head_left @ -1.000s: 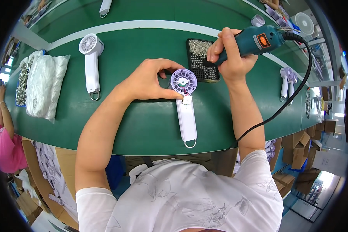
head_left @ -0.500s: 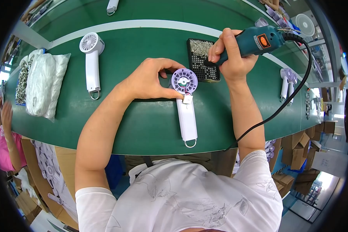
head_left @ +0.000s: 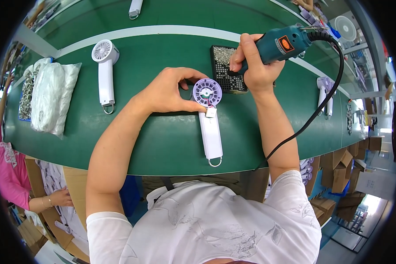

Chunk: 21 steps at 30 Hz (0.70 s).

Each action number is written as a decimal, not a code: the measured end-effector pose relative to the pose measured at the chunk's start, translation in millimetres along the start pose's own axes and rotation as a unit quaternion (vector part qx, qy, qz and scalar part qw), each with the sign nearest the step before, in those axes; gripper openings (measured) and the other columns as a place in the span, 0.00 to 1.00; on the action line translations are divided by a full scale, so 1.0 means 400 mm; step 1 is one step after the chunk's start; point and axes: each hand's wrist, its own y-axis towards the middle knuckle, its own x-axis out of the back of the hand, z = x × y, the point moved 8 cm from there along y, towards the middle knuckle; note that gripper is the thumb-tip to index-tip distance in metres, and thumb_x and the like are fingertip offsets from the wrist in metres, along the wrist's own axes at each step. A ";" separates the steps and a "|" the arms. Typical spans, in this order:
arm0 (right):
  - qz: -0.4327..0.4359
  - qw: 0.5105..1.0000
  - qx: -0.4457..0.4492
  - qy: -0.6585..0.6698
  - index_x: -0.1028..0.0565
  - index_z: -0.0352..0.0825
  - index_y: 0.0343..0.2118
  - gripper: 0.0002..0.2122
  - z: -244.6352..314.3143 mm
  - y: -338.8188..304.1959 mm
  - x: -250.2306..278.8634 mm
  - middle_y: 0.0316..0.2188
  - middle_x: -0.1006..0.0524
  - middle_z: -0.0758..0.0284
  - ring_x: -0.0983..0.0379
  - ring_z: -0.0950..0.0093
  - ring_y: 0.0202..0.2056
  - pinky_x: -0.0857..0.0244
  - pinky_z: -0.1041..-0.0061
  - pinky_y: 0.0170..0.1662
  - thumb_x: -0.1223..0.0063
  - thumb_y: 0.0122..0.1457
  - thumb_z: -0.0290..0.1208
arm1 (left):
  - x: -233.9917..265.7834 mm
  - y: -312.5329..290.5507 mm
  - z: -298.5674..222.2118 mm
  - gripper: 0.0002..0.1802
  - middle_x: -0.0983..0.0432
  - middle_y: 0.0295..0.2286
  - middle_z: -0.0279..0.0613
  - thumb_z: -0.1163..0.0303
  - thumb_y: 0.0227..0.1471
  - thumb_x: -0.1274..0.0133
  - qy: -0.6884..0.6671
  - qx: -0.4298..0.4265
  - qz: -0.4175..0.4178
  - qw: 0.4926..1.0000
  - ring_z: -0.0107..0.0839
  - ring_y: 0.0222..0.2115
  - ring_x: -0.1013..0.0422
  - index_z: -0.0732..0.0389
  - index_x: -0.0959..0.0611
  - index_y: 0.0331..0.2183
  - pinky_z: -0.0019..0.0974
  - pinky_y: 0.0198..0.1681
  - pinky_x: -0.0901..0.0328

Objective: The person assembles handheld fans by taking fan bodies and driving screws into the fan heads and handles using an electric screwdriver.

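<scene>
My left hand point(head_left: 176, 90) is closed round the head of a white and lilac handheld fan point(head_left: 211, 134), thumb and fingers on either side. The fan's round head is open at the front, showing its hub, thin wires and a small white connector point(head_left: 211, 112). Its handle points toward me and ends in a metal loop. In my right hand point(head_left: 260, 70) is a teal and black electric screwdriver point(head_left: 282, 44) with a black cord point(head_left: 314, 125). Its tip end points left, over a black screw tray point(head_left: 229, 81) filled partly with silvery screws; the bit itself is hidden or too small to make out.
Left of my arm lies an assembled fan point(head_left: 105, 81). Beyond it are a clear plastic bag point(head_left: 56, 97) and a blue tray of metal loops point(head_left: 27, 94). More fans point(head_left: 324, 94) lie at the right. At the left, a person in pink point(head_left: 13, 171) reaches into a carton point(head_left: 44, 207).
My right hand and the screwdriver have shifted slightly left. The left hand still holds the fan. The person in pink has put a hand into the carton.
</scene>
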 end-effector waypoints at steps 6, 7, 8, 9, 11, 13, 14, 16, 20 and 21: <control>-0.032 0.995 -0.005 0.095 0.25 0.28 0.31 0.05 0.023 0.005 0.004 0.15 0.25 0.67 0.29 0.78 0.14 0.34 0.79 0.18 0.41 0.61 0.22 | -0.001 -0.002 0.005 0.37 0.17 0.38 0.39 0.56 0.31 0.23 -0.009 0.001 -0.005 1.000 0.28 0.35 0.26 0.62 0.15 0.45 0.31 0.39 0.32; -0.029 0.996 0.000 0.090 0.26 0.27 0.32 0.04 0.042 0.011 0.007 0.14 0.27 0.65 0.30 0.77 0.13 0.34 0.77 0.18 0.42 0.62 0.21 | 0.000 0.000 0.004 0.37 0.17 0.38 0.39 0.57 0.31 0.23 -0.006 -0.005 -0.005 1.000 0.28 0.35 0.25 0.62 0.15 0.45 0.31 0.39 0.32; -0.027 0.994 0.005 0.110 0.26 0.27 0.33 0.04 0.067 0.015 0.007 0.15 0.27 0.65 0.31 0.76 0.13 0.34 0.76 0.17 0.43 0.62 0.21 | -0.001 0.000 0.001 0.37 0.17 0.38 0.39 0.57 0.31 0.23 -0.003 -0.011 -0.005 1.000 0.28 0.35 0.25 0.62 0.15 0.45 0.30 0.38 0.32; -0.025 0.991 0.010 0.128 0.26 0.27 0.33 0.03 0.092 0.019 0.009 0.15 0.27 0.64 0.32 0.75 0.12 0.34 0.74 0.17 0.45 0.63 0.21 | -0.001 0.002 -0.001 0.37 0.17 0.38 0.39 0.57 0.31 0.23 -0.005 -0.011 -0.006 1.000 0.28 0.35 0.25 0.62 0.15 0.45 0.30 0.38 0.32; -0.002 0.986 0.023 0.164 0.26 0.26 0.34 0.04 0.130 0.020 0.001 0.15 0.28 0.63 0.34 0.75 0.11 0.34 0.72 0.16 0.48 0.64 0.22 | -0.002 0.002 -0.002 0.36 0.17 0.38 0.38 0.58 0.31 0.23 0.000 -0.008 0.001 1.000 0.27 0.34 0.25 0.61 0.15 0.45 0.30 0.38 0.33; 0.021 0.979 0.011 0.200 0.26 0.26 0.34 0.05 0.152 0.017 -0.014 0.16 0.28 0.62 0.34 0.75 0.11 0.35 0.72 0.15 0.48 0.65 0.23 | 0.002 -0.006 0.006 0.36 0.17 0.38 0.38 0.59 0.31 0.23 0.000 -0.007 -0.004 1.000 0.27 0.34 0.25 0.60 0.15 0.45 0.30 0.38 0.33; 0.021 0.980 0.010 0.199 0.26 0.26 0.34 0.05 0.163 0.015 -0.018 0.16 0.28 0.62 0.34 0.75 0.11 0.35 0.72 0.15 0.48 0.65 0.23 | 0.001 -0.004 0.004 0.36 0.17 0.38 0.38 0.59 0.31 0.23 -0.001 -0.012 -0.005 1.000 0.27 0.34 0.25 0.60 0.15 0.45 0.30 0.38 0.33; 0.042 0.983 -0.021 0.179 0.26 0.26 0.34 0.05 0.168 0.008 -0.041 0.15 0.28 0.63 0.34 0.75 0.11 0.35 0.73 0.15 0.48 0.64 0.23 | 0.001 -0.004 0.001 0.35 0.17 0.37 0.37 0.60 0.31 0.23 -0.004 -0.014 -0.005 1.000 0.27 0.35 0.25 0.60 0.15 0.45 0.30 0.38 0.33; 0.025 0.988 -0.037 0.146 0.25 0.27 0.32 0.04 0.160 -0.007 -0.054 0.14 0.28 0.65 0.33 0.76 0.11 0.36 0.75 0.15 0.45 0.63 0.21 | -0.001 0.000 -0.002 0.35 0.17 0.37 0.37 0.60 0.31 0.23 -0.009 -0.014 -0.004 1.000 0.27 0.35 0.25 0.59 0.15 0.45 0.30 0.38 0.33; 0.026 0.988 -0.037 0.148 0.25 0.27 0.32 0.04 0.156 -0.008 -0.054 0.14 0.28 0.65 0.33 0.76 0.11 0.36 0.75 0.15 0.45 0.63 0.21 | 0.000 0.000 -0.001 0.35 0.17 0.37 0.37 0.60 0.31 0.23 -0.008 -0.013 -0.005 1.000 0.27 0.35 0.25 0.59 0.15 0.45 0.30 0.38 0.33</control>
